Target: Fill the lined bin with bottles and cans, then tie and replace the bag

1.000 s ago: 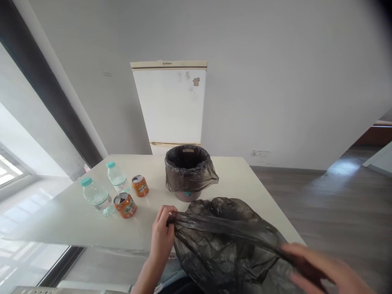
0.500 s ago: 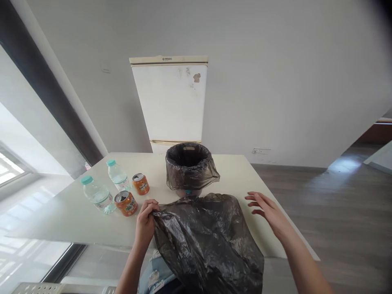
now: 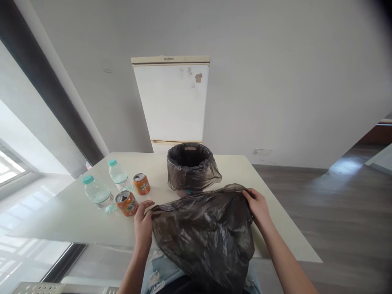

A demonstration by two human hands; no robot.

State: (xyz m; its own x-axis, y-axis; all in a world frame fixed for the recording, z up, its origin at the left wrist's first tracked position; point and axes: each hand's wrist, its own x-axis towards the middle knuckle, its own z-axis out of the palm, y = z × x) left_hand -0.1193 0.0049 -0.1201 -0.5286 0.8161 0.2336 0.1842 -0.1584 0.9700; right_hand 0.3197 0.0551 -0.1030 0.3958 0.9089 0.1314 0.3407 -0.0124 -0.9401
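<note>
Over the ripped jeans point(image 3: 165, 272), a loose dark bag point(image 3: 205, 237) hangs across the near edge of the desk point(image 3: 101, 234). The left hand point(image 3: 143, 219) has its grip pinched on the bag's left corner; the right hand point(image 3: 257, 206), clear of the plastic half a second ago, now has its grip closed on the right end, so the upper edge is spread and controlled from both sides. Beyond stand two orange cans point(image 3: 127, 203), two capped bottles point(image 3: 99, 197) and the lined bin point(image 3: 192, 176), with a fridge point(image 3: 171, 102) behind.

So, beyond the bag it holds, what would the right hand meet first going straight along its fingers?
The right hand would probably meet the bag-lined bin, though depth is unclear.
</note>
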